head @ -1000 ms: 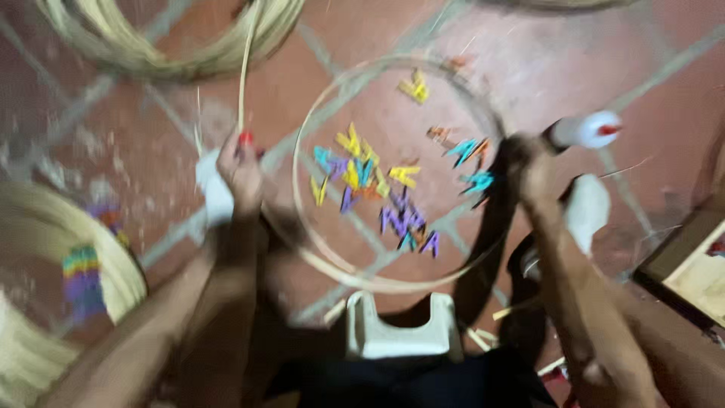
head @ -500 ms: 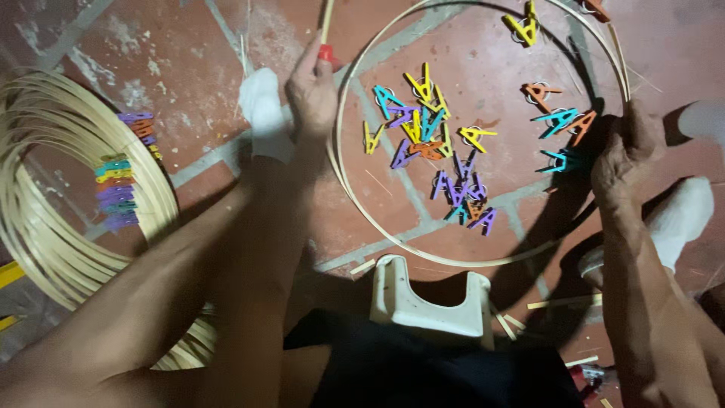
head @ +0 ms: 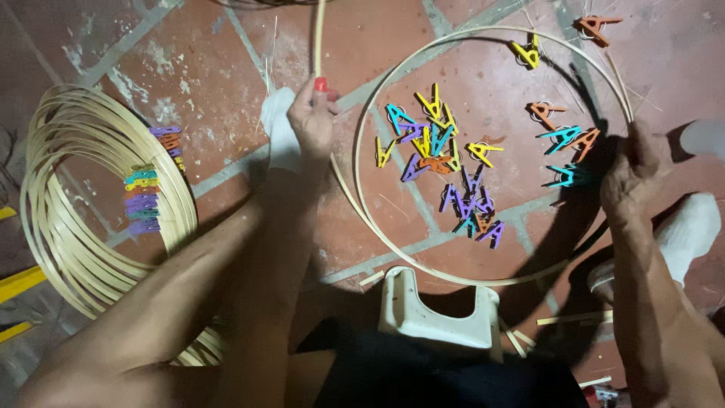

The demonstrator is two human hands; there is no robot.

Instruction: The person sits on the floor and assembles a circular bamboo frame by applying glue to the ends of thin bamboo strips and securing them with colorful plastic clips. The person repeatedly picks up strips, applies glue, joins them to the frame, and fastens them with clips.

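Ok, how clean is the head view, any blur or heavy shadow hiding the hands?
Head view: lit from above, floor tiles and coloured clips fairly sharp; left hand on the cane strip readable, forearms slightly soft; right hand on the hoop sits in dark shadow, its fingers hard to separate; no glare; edges show mild wide-angle bend.
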